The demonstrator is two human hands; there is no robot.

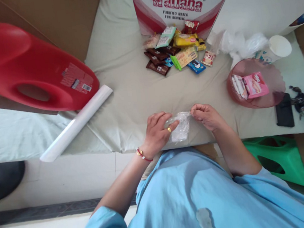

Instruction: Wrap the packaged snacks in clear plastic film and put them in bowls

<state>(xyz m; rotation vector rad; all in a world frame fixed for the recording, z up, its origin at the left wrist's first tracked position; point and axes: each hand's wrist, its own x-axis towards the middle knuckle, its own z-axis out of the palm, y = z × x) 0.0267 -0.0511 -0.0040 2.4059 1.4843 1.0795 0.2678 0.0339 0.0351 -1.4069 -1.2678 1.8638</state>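
Observation:
A small crumpled clear plastic bag (180, 129) lies near the front edge of the cloth-covered table, between my hands. My right hand (205, 116) is closed, with thumb and index finger pinching the bag's upper right edge. From the other side my left hand (159, 130) grips the bag's left part, thumb on top and fingers curled at its upper edge. A ring and a red bracelet are on that side. Whether anything lies inside the bag, I cannot tell.
Packaged snacks (175, 51) are heaped before a Wahaha box (180, 4). To the right are a pink bowl (233, 93) holding snack packs, a paper cup (278, 47) and a black phone (284, 111). A white plastic roll (77, 122) and a big red jug (53, 63) are left.

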